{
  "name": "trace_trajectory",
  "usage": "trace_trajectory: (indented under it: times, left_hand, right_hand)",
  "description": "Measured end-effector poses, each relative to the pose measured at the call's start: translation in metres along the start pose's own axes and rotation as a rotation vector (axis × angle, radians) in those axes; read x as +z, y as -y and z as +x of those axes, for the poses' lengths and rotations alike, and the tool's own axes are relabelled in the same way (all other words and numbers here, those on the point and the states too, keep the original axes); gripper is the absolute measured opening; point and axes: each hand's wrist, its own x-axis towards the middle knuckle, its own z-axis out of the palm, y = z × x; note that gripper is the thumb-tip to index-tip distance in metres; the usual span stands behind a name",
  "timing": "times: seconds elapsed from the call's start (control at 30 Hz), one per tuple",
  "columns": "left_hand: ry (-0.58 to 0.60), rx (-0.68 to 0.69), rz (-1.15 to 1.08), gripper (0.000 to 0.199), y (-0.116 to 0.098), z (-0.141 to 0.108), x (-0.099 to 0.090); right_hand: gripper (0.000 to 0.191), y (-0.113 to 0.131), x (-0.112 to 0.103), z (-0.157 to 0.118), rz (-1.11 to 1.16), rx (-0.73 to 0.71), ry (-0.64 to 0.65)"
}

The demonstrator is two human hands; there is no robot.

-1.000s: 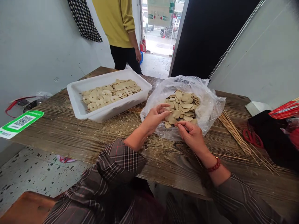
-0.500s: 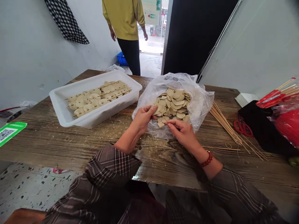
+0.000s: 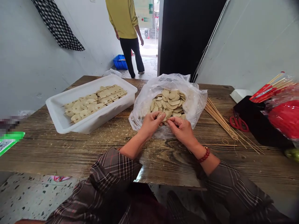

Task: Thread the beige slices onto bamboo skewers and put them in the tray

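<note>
Over the front of an open plastic bag point(image 3: 196, 98) my two hands are close together. My left hand point(image 3: 151, 123) pinches a round beige slice point(image 3: 167, 114) between thumb and fingers. The fingers of my right hand point(image 3: 181, 128) are closed on a thin skewer, mostly hidden by the hand, with its tip end at the slice. Many loose beige slices point(image 3: 171, 99) fill the bag. To the left, a white tray point(image 3: 112, 111) holds slices threaded on skewers point(image 3: 93, 101).
Bare skewers point(image 3: 220, 121) lie right of the bag on the wooden table point(image 3: 98, 149). Red scissors point(image 3: 238, 123), a black box point(image 3: 252, 124) and red packets stand farther right. A person in a yellow top point(image 3: 125, 21) is beyond the table.
My left hand has moved right and the two hands are now nearer each other. The person in yellow has stepped farther away. The view has shifted slightly.
</note>
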Motion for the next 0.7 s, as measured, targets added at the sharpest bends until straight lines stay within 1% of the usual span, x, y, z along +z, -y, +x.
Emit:
trace_trajectory:
  times: [0.07,0.13,0.17,0.23,0.3,0.37,0.43,0.47,0.5,0.57,0.63,0.7]
  left_hand:
    - [-0.004,0.006,-0.006,0.038,0.002,0.004,-0.004]
    - [-0.067,0.049,0.050,0.039,0.006,0.009,-0.010]
    - [-0.112,0.099,0.132,0.038,0.008,0.012,-0.013]
    - [-0.164,0.239,0.401,0.032,0.013,0.017,-0.018]
    - [-0.142,0.372,0.693,0.030,0.016,0.019,-0.017]
    - [-0.072,0.462,0.929,0.034,0.017,0.018,-0.013]
    - [-0.011,0.506,1.087,0.037,0.017,0.016,-0.009]
    - [0.006,0.511,1.130,0.037,0.016,0.016,-0.007]
    - [0.015,0.510,1.142,0.036,0.016,0.015,-0.006]
    - [0.004,0.497,1.065,0.030,0.016,0.017,-0.007]
    - [-0.047,0.446,0.899,0.024,0.018,0.019,-0.011]
    - [-0.134,0.346,0.708,0.020,0.020,0.022,-0.018]
  right_hand:
    - [0.024,-0.002,-0.003,0.002,-0.001,0.005,-0.028]
    - [0.024,-0.004,-0.006,0.004,0.016,0.028,-0.072]
    - [0.025,-0.005,-0.008,0.006,0.029,0.044,-0.099]
    - [0.026,-0.008,-0.012,0.009,0.057,0.076,-0.145]
    - [0.027,-0.010,-0.016,0.011,0.087,0.097,-0.177]
    - [0.028,-0.012,-0.018,0.012,0.123,0.108,-0.192]
    - [0.029,-0.013,-0.019,0.013,0.142,0.115,-0.196]
    - [0.029,-0.014,-0.019,0.013,0.143,0.115,-0.194]
    - [0.029,-0.013,-0.019,0.013,0.138,0.113,-0.191]
    - [0.030,-0.013,-0.019,0.012,0.121,0.109,-0.185]
    - [0.030,-0.012,-0.019,0.012,0.110,0.106,-0.181]
    - [0.030,-0.012,-0.019,0.012,0.105,0.102,-0.179]
